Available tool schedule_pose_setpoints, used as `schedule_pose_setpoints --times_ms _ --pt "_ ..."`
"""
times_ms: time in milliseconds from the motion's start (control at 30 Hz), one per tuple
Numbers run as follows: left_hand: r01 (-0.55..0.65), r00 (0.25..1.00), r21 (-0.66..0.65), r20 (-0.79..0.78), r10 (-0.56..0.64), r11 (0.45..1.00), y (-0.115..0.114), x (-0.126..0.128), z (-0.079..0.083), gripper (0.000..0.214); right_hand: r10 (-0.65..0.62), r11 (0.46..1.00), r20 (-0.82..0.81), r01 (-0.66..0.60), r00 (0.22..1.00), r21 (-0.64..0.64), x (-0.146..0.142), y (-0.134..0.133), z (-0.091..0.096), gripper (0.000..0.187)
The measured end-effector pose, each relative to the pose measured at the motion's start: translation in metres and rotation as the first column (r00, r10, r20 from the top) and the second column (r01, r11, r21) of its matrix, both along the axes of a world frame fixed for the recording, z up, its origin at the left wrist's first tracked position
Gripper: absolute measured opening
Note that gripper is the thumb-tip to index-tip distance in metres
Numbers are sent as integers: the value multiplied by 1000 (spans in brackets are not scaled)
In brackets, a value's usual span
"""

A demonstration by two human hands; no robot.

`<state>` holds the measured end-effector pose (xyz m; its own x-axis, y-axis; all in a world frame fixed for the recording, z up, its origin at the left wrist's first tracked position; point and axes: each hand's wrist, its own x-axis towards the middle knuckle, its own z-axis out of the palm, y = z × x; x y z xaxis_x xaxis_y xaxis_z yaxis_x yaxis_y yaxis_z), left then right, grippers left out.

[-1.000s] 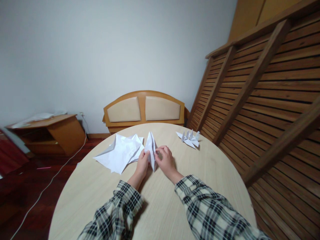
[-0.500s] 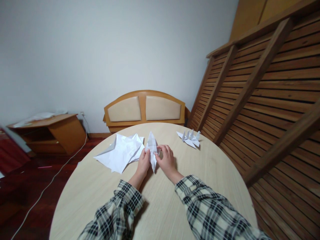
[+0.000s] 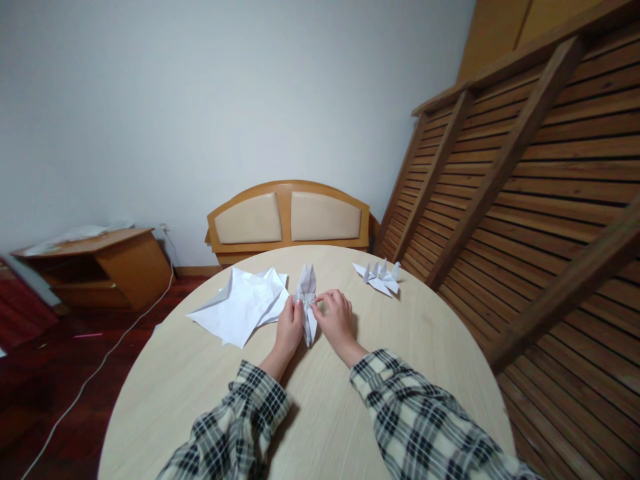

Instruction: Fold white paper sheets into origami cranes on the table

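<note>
White folded paper [image 3: 306, 288] pinched: left hand [image 3: 290, 331], right hand [image 3: 338, 321].

The person is wearing a long-sleeved plaid shirt, checked in black, dark grey and off-white. The left sleeve [image 3: 235, 427] is showing a tight grid of dark bands crossing on a pale ground, and its cuff is ending at the wrist, leaving the left hand [image 3: 289, 327] bare. The right sleeve [image 3: 425, 427] is carrying the same check, looking wider and looser over the forearm, with soft folds running through the cloth. Its cuff is likewise stopping at the wrist, leaving the right hand [image 3: 336, 320] bare.
</note>
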<state>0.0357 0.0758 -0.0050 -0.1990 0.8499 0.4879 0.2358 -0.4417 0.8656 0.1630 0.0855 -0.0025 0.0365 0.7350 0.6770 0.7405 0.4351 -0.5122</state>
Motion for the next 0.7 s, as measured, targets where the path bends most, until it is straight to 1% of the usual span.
schedule_pose_setpoints --times_ms 233,400,467,533,600,700 --pt "2 999 7 -38 -1 1000 1 -1 0 19 -20 1000 -19 20 1000 -14 -1 -1 2 5" --pt "-28 999 -20 31 29 999 3 -2 -1 22 -34 999 -32 33 999 -39 0 -1 0 10" --pt "-21 997 -37 71 24 999 3 -3 -1 23 -17 999 -50 14 999 -50 1 1 -2 10" --pt "-3 995 -54 102 8 999 4 -3 -1 25 32 997 -109 -39 993 -63 1 4 -6 12" --pt "17 993 -68 117 -8 998 5 -4 -2 27 97 990 -207 -117 973 -83 1 8 -9 17" --pt "32 990 -81 138 -20 996 8 -4 -2 30 222 950 -351 -283 910 -132 0 13 -13 21"
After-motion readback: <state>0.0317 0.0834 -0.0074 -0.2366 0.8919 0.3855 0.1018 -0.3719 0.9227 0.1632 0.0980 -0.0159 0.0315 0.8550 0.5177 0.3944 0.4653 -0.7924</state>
